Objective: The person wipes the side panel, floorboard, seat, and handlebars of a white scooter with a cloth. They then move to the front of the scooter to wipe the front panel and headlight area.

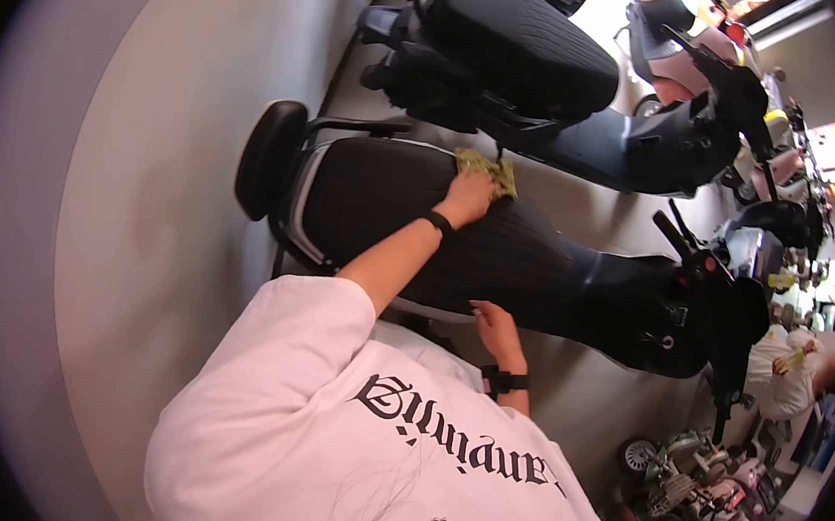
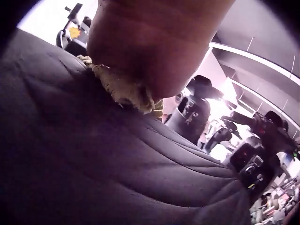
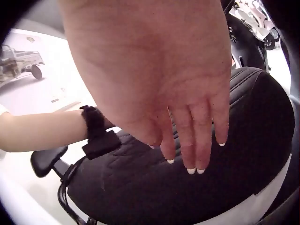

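My left hand holds a yellowish cloth against the far edge of a black scooter seat. In the left wrist view the bunched cloth shows under the hand, down on the quilted seat surface. My right hand is by the near side of the same seat and holds nothing. Seen from the right wrist, that hand has its fingers stretched loosely downward, overlapping the seat.
The scooter's padded backrest stands near the wall, its handlebar end to the right. A second scooter is parked close alongside. Several more vehicles stand at the right, with another person among them.
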A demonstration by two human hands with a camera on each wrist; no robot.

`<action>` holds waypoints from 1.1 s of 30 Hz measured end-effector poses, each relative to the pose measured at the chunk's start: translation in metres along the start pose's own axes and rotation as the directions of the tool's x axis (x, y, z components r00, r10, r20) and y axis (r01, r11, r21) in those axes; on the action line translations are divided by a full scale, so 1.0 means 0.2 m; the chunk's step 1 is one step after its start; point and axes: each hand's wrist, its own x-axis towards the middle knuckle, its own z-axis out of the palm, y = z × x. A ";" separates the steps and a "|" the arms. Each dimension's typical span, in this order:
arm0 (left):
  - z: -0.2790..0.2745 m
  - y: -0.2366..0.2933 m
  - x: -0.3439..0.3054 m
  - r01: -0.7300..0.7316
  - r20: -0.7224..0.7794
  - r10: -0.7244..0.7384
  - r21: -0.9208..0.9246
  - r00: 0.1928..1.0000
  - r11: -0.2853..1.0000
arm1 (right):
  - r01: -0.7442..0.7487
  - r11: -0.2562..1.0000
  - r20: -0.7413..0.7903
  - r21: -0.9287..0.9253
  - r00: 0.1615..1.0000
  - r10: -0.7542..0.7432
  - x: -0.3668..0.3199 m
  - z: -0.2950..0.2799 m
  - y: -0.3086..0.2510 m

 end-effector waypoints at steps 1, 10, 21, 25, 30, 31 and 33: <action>-0.11 -0.10 -0.03 0.038 -0.093 -0.035 0.025 0.995 0.999 | -0.034 0.998 -0.001 -0.048 0.999 0.034 0.00 0.00 0.01; -0.41 -0.94 -0.25 0.557 0.119 -0.549 -0.057 0.828 0.828 | -0.178 0.975 -0.062 -0.132 0.983 0.171 -0.08 0.07 0.12; 0.10 -0.01 0.38 0.276 0.374 -0.264 0.022 0.889 0.961 | -0.408 0.912 -0.250 0.041 0.880 0.405 -0.46 0.34 0.01; 0.37 0.44 0.36 -0.131 0.340 0.132 -0.025 0.931 0.991 | -0.557 0.823 -0.293 0.109 0.773 0.562 -0.60 0.42 -0.03; 0.40 0.62 0.15 -0.436 0.147 0.456 -0.151 0.878 0.887 | -0.524 0.844 -0.331 0.118 0.780 0.531 -0.59 0.43 -0.02; 0.37 0.57 0.13 -0.510 0.099 0.517 -0.081 0.851 0.856 | -0.490 0.866 -0.343 0.101 0.800 0.492 -0.55 0.41 0.00; 0.26 0.40 0.14 -0.520 0.096 0.520 -0.033 0.848 0.854 | -0.447 0.891 -0.312 0.077 0.838 0.447 -0.44 0.34 0.01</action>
